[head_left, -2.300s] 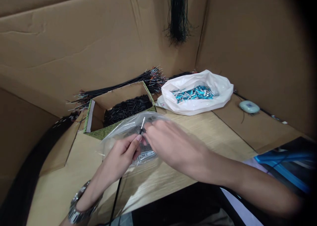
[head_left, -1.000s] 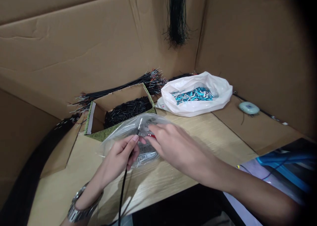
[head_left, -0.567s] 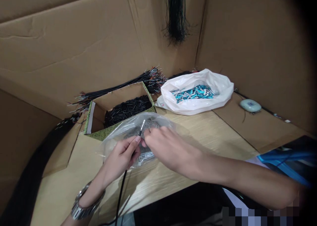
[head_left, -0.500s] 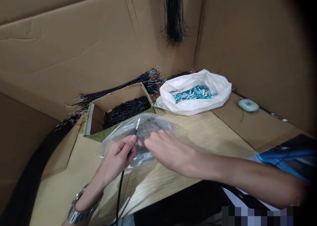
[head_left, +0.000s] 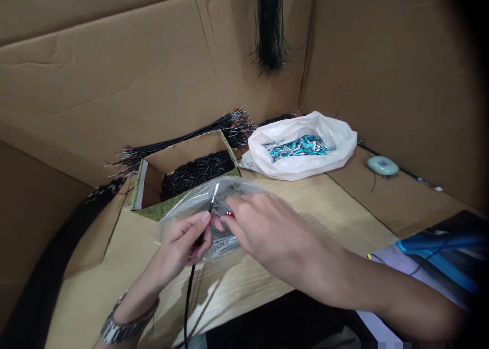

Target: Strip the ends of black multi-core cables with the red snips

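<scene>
**Black cable (head_left: 189, 298) pinched above a clear bag**

Left hand (head_left: 178, 252) grips the cable, its metal tip (head_left: 214, 192) just past the fingertips. Right fingers (head_left: 244, 201) press the clear plastic bag (head_left: 183, 214), grip unclear. A wire-filled cardboard box (head_left: 171, 158) sits beyond them.

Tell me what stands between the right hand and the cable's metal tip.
Nothing visible does. The right hand lies on the clear plastic bag beside the metal tip of the black cable, which the left hand holds. Whether film covers the tip is unclear.
</scene>
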### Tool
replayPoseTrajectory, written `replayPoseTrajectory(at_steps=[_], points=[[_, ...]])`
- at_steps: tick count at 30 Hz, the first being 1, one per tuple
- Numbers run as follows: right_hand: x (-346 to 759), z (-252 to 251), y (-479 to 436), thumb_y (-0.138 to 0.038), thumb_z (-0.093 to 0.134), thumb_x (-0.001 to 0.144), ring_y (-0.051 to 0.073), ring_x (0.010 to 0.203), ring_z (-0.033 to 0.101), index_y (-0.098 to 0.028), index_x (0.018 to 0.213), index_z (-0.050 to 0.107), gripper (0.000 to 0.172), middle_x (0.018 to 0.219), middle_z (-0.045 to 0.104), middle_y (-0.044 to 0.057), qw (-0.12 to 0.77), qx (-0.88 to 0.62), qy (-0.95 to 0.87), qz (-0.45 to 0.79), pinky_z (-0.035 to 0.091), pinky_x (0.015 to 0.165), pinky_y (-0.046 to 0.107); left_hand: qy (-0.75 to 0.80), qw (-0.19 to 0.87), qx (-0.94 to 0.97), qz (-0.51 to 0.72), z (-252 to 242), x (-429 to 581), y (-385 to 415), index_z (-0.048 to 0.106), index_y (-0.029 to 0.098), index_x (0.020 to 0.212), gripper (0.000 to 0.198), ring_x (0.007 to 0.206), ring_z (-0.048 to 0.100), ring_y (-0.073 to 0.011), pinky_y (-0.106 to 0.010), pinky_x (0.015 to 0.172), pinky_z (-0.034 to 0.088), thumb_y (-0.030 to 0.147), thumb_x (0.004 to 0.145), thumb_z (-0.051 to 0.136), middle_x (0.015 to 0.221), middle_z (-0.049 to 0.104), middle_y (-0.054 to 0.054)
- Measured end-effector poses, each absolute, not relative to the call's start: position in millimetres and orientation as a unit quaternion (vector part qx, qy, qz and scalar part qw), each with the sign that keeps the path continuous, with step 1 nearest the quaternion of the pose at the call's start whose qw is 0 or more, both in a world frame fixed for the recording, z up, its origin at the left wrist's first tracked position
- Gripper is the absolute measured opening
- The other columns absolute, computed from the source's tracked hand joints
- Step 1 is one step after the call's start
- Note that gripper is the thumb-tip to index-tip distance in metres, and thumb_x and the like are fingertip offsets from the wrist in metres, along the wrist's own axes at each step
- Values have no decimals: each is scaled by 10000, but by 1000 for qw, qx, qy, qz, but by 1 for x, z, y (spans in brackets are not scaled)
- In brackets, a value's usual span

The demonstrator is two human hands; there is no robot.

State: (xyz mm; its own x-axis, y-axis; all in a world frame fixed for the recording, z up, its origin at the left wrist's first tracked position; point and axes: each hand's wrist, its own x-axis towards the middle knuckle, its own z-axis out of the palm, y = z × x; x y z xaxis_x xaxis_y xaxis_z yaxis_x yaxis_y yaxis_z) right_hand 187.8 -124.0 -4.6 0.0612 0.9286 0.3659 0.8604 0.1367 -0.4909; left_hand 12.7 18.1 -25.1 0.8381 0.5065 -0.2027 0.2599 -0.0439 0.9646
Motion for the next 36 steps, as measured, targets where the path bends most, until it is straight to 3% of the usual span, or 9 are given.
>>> replayPoseTrajectory(at_steps=[3,9,16,20,23,25,29,33,36], points=[[187,-3,-122,-175,484,1022,197,762,573,-216,923,648,196,824,622,18,322,-653,-683,60,412,689,318,266,624,729,91,-24,14,15,499,174,641,505,414,317,-68,-192,400,251,480,1040,461,490,410,65],[187,-6,-123,-130,463,1013,199,750,562,-206,935,646,213,824,608,20,319,-648,-689,55,416,696,329,280,581,759,90,-23,18,10,476,182,634,516,446,327,-75,-204,433,265,509,1034,464,511,416,70],[194,-6,-125,-40,461,985,231,911,590,-151,1031,666,238,1063,653,100,268,-591,-761,15,454,826,367,288,558,773,89,-23,21,6,491,169,645,499,495,340,-79,-199,481,279,485,1031,493,534,444,64],[188,7,-105,-10,532,940,253,809,656,-113,965,706,204,924,704,121,157,-654,-736,77,471,689,353,279,595,749,80,-23,21,12,528,167,685,464,455,315,-74,-190,442,261,479,1026,505,509,419,72],[190,11,-94,23,530,916,231,730,676,-114,886,708,226,835,718,111,126,-676,-719,100,431,603,316,272,638,716,78,-23,17,17,607,164,854,388,422,253,-73,-181,399,225,472,1042,463,510,377,90],[195,9,-95,-7,518,937,210,679,664,-122,889,694,215,809,712,95,148,-688,-706,83,393,566,310,265,666,693,76,-23,15,20,618,166,920,372,407,217,-71,-175,383,206,469,1046,443,503,351,98],[205,-1,-109,-127,512,986,188,629,607,-162,888,655,177,772,673,42,221,-697,-681,41,347,547,319,245,710,657,66,-22,15,22,618,165,876,383,388,189,-69,-170,364,182,476,1031,459,472,320,100],[202,-3,-123,-136,510,992,202,809,588,-194,974,658,160,934,658,41,285,-653,-701,4,395,700,331,231,731,639,64,-21,18,21,641,164,880,375,401,182,-65,-162,374,185,464,1031,474,484,332,95],[196,3,-128,-132,504,993,194,812,580,-215,996,660,178,938,659,22,309,-649,-694,46,406,743,330,223,738,634,62,-22,19,21,645,171,886,358,406,185,-65,-161,376,178,456,1031,484,488,347,91]])
